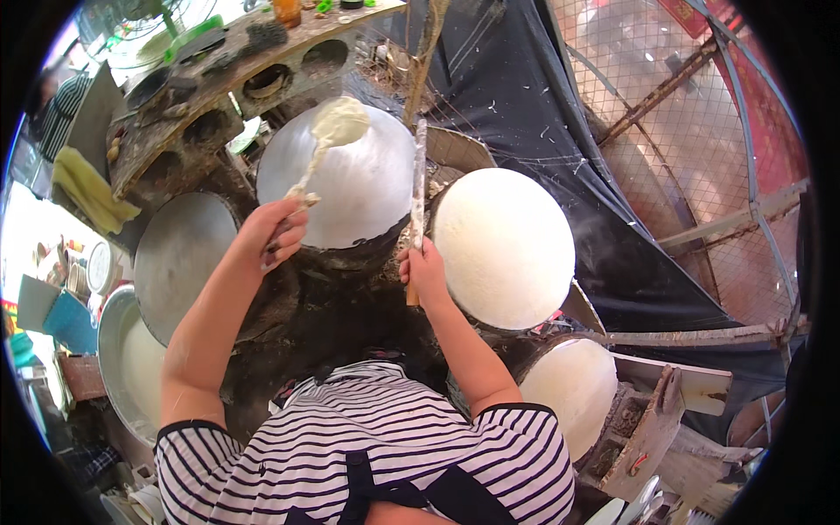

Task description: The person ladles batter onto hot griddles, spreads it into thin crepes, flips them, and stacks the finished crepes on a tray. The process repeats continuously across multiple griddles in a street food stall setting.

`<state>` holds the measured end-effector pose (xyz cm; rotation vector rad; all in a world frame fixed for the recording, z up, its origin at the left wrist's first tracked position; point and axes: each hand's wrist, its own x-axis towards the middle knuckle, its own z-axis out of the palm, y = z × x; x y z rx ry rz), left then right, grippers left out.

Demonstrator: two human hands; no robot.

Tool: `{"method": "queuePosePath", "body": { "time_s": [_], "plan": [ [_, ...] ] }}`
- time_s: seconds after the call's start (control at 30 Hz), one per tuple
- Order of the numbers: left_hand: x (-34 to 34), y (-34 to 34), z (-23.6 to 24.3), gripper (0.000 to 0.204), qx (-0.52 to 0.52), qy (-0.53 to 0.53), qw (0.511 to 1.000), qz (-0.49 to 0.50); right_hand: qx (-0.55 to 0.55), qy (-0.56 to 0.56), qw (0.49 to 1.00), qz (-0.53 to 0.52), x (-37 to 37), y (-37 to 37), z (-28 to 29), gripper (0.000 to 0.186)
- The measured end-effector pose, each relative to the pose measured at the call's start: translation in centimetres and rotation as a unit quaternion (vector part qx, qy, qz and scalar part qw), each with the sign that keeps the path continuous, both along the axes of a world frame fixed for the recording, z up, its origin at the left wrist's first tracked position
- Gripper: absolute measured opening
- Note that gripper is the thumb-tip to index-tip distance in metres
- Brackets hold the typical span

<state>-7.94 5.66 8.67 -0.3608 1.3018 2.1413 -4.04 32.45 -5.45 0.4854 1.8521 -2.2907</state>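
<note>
My left hand [278, 229] is closed around the handle of a batter-coated ladle [341, 122]. The ladle's pale, full bowl hangs over the far part of a round grey griddle [381, 197]. In my right hand [425, 268] is a long, flat wooden stick [419, 179], crusted with batter and pointing away from me along that griddle's right edge. A thin white round of batter [506, 249] covers the griddle to the right, and another white round [573, 389] lies nearer me. To the left sits a bare grey griddle [186, 262].
A metal tub [111, 376] with pale liquid stands at the left. Beyond the griddles runs a block ledge [241, 66] with a yellow cloth [92, 192] near its left end. Black sheeting [516, 96] and a wire mesh [647, 105] bound the right side. A board [643, 433] stands at the lower right.
</note>
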Motion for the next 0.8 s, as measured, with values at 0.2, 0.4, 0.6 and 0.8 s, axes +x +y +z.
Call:
{"method": "queuePosePath", "body": {
  "time_s": [0.2, 0.4, 0.6, 0.8],
  "plan": [
    [-5.9, 8.3, -4.4, 0.024, -0.234, 0.074, 0.966, -0.080, 0.046, -0.018, 0.999, 0.016, 0.6, 0.6, -1.6, 0.019],
    [-8.0, 8.3, -14.1, 0.024, -0.527, 0.377, 0.760, -0.050, 0.164, 0.004, 0.986, 0.020, -0.4, -0.9, -0.7, 0.013],
    [-6.9, 6.6, -12.1, 0.032, -0.617, 0.383, 0.686, -0.036, 0.391, 0.147, 0.908, -0.038, -2.0, -2.1, -1.8, 0.033],
    [-8.0, 4.7, -13.7, 0.034, -0.622, 0.411, 0.666, 0.015, 0.464, 0.188, 0.865, -0.025, -5.2, -5.1, -4.2, 0.035]
  ]
}}
